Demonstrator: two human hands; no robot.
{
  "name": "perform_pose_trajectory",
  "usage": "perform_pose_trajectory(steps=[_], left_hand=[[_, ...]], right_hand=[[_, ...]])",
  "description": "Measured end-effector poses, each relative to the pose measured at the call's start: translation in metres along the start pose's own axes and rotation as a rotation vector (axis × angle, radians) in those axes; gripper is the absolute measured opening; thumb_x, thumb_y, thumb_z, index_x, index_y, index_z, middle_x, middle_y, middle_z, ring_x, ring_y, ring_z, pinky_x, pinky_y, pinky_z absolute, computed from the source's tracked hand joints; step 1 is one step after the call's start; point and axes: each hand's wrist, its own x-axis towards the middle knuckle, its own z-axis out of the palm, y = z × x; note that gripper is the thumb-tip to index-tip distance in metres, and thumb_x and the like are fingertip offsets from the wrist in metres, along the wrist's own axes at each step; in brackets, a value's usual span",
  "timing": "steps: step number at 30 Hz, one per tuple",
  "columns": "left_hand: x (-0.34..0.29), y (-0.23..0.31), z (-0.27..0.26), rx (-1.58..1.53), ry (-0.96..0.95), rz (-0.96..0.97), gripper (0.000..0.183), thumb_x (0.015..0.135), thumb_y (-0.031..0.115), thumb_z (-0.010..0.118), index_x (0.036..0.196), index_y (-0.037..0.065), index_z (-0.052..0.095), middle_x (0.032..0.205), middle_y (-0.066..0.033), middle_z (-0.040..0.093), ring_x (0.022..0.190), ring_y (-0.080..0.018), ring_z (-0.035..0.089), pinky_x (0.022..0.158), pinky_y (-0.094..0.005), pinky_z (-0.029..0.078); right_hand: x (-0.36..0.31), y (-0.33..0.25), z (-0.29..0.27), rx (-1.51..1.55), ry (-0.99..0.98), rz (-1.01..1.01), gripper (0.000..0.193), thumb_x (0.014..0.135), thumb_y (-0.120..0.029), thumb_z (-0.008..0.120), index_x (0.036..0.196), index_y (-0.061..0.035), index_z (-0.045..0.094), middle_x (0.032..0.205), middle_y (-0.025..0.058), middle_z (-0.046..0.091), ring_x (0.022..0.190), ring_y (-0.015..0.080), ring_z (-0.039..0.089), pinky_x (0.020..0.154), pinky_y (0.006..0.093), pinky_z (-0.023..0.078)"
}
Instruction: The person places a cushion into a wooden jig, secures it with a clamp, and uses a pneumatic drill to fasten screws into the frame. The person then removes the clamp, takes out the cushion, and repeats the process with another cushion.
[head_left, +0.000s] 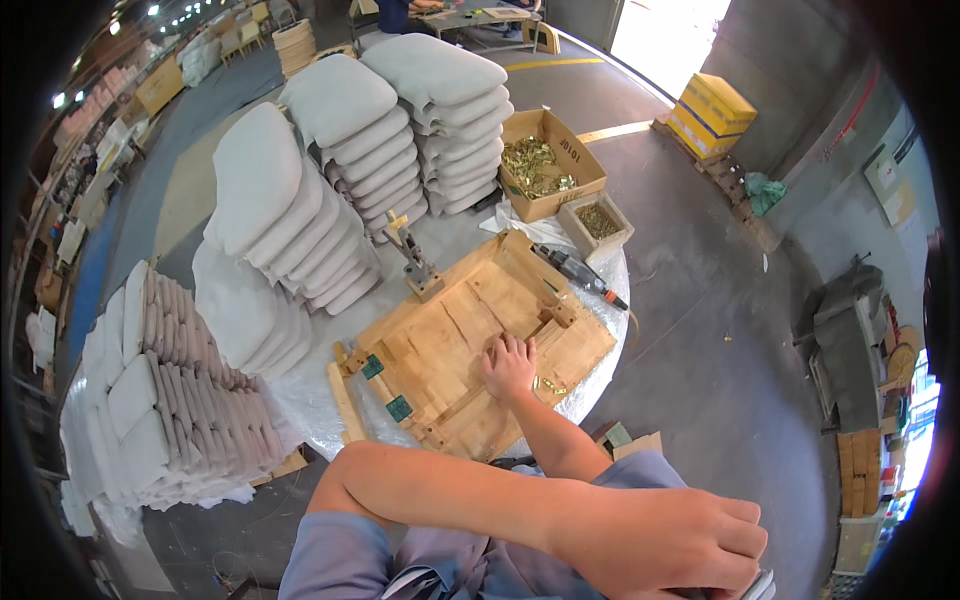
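Note:
My right hand point(511, 368) rests on the wooden jig point(440, 338), fingers spread against the board. A few small brass-coloured metal fittings point(548, 384) lie beside it, near the wrist. My left arm crosses in front of my body, so my left hand point(690, 542) is at the lower right with its fingers curled. Whatever those fingers hold, if anything, is hidden; a bit of grey shows just below them. A toggle clamp point(412, 255) stands at the jig's far left edge. Two green pads point(399, 408) sit on its left side.
Stacked pale cushions point(262, 180) rise at the left and back. A power screwdriver point(580, 272) lies right of the jig. Beyond it are a cardboard box point(556, 150) of brass fittings and a small tray point(597, 222) of screws. A yellow box point(712, 115) stands on a pallet.

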Motion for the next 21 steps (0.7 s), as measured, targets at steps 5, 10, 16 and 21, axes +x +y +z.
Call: perform_pose_trajectory(steps=[5,10,16,21], left_hand=[[0.003,0.003,-0.014,0.091,-0.210,-0.003,0.026,0.099,0.031,0.075,0.094,0.007,0.066,0.096,-0.0091,0.063,0.093,-0.0317,0.063,0.084,-0.0421,0.053],[0.000,-0.016,-0.003,-0.026,0.044,0.074,0.029,0.099,0.032,0.075,0.090,0.007,0.064,0.094,-0.0085,0.062,0.090,-0.0305,0.063,0.080,-0.0420,0.054],[-0.005,-0.021,-0.006,-0.001,0.029,0.118,0.030,0.098,0.034,0.078,0.089,0.007,0.067,0.094,-0.0084,0.063,0.088,-0.0309,0.064,0.075,-0.0422,0.054],[-0.011,-0.037,-0.002,-0.154,0.171,0.103,0.030,0.096,0.032,0.084,0.091,0.007,0.069,0.092,-0.0086,0.065,0.084,-0.0304,0.064,0.073,-0.0430,0.054]], right_hand=[[0.012,0.006,0.006,-0.034,0.043,-0.005,0.053,0.103,-0.048,0.058,0.142,-0.0129,0.064,0.155,0.0112,0.059,0.150,0.0303,0.047,0.136,0.0545,0.014],[0.013,0.002,0.005,-0.027,0.018,0.010,0.054,0.103,-0.048,0.057,0.145,-0.0136,0.063,0.157,0.0123,0.058,0.151,0.0306,0.046,0.136,0.0548,0.014],[0.014,0.003,0.005,-0.015,0.024,0.016,0.053,0.102,-0.047,0.060,0.144,-0.0147,0.064,0.157,0.0112,0.058,0.150,0.0303,0.047,0.136,0.0545,0.014],[0.014,0.002,0.003,-0.024,0.016,0.020,0.051,0.101,-0.046,0.061,0.141,-0.0150,0.065,0.155,0.0100,0.059,0.148,0.0299,0.049,0.135,0.0544,0.016]])
